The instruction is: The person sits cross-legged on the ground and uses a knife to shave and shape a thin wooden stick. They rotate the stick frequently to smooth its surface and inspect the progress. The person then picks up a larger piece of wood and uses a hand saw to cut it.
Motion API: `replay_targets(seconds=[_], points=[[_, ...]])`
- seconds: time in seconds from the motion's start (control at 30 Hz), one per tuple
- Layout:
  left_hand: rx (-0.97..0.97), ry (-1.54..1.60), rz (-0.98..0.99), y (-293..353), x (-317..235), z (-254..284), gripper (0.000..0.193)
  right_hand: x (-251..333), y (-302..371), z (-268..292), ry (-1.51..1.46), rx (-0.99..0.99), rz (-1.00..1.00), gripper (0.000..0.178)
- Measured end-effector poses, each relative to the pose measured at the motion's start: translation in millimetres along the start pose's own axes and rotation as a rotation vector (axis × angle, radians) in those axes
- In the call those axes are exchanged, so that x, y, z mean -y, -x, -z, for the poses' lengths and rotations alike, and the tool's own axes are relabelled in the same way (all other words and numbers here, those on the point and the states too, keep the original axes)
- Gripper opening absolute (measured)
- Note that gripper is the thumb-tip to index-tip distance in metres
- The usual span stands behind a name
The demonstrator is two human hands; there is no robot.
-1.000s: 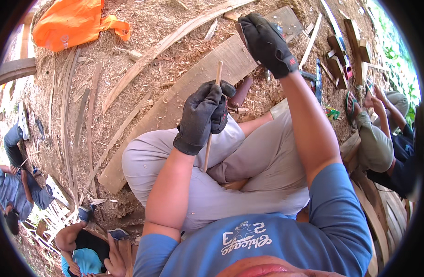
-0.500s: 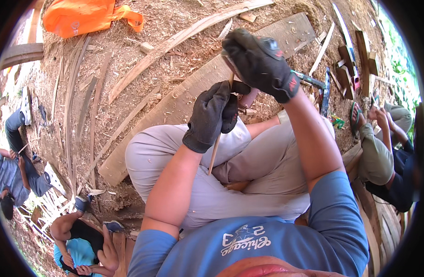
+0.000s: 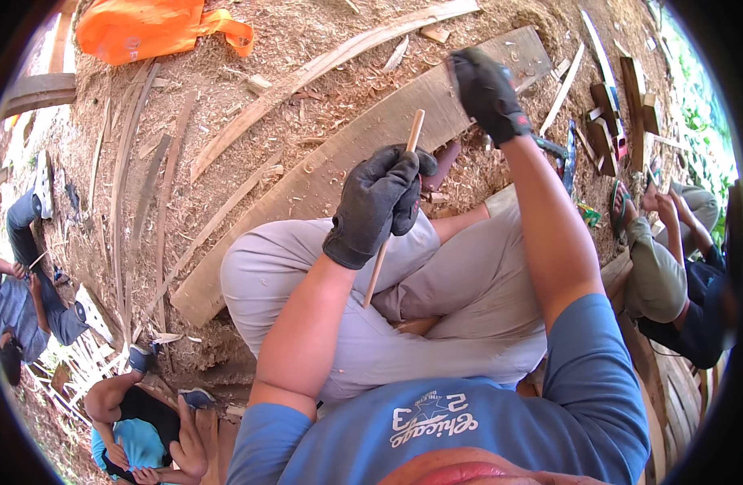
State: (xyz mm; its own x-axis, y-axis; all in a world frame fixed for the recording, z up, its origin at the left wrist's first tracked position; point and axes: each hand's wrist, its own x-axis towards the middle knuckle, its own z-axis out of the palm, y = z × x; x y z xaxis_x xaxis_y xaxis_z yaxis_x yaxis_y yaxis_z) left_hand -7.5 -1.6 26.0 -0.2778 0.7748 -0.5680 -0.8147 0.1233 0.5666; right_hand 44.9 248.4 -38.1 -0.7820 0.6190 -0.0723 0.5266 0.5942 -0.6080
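My left hand (image 3: 375, 198), in a black glove, grips a thin round wooden stick (image 3: 378, 271) above my crossed legs. The stick stands at a slant, its pale upper end showing past my fingers and its lower end near my lap. Farther off to the right, my right hand (image 3: 486, 90), gloved as well, is closed above a wide plank (image 3: 331, 166) and apart from the stick. It is blurred, and whatever it holds is hidden. Beside my left hand lies a reddish-brown rounded object (image 3: 443, 168), partly covered.
Shavings and wood strips (image 3: 226, 149) cover the ground. An orange bag (image 3: 141, 31) lies far left. At the right are a dark-handled tool (image 3: 552, 147), a saw (image 3: 604, 73) and wood blocks (image 3: 604, 145). Other people sit at the left (image 3: 24, 299), lower left (image 3: 137, 428) and right (image 3: 671, 259).
My right hand has moved from the stick's upper end away to the right, uncovering that end. My left hand keeps its grip on the stick nearly in place.
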Motion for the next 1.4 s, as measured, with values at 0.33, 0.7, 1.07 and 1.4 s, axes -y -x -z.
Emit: replay_targets(seconds=[0.33, 0.7, 1.07, 1.4], points=[[-0.07, -0.093, -0.016, 2, 4, -3, 0.031, 9, 2, -5, 0.09, 0.031, 0.153, 0.017], [0.012, -0.078, -0.045, 2, 6, 1, 0.031, -1, -4, -3, 0.023, 0.081, -0.02, 0.029], [0.014, -0.002, -0.067, -4, 11, 9, 0.037, 24, -3, 6, -0.144, 0.115, -0.105, 0.026], [0.036, 0.047, -0.068, 2, 3, 3, 0.035, 10, -3, 5, -0.14, 0.153, -0.331, 0.027]])
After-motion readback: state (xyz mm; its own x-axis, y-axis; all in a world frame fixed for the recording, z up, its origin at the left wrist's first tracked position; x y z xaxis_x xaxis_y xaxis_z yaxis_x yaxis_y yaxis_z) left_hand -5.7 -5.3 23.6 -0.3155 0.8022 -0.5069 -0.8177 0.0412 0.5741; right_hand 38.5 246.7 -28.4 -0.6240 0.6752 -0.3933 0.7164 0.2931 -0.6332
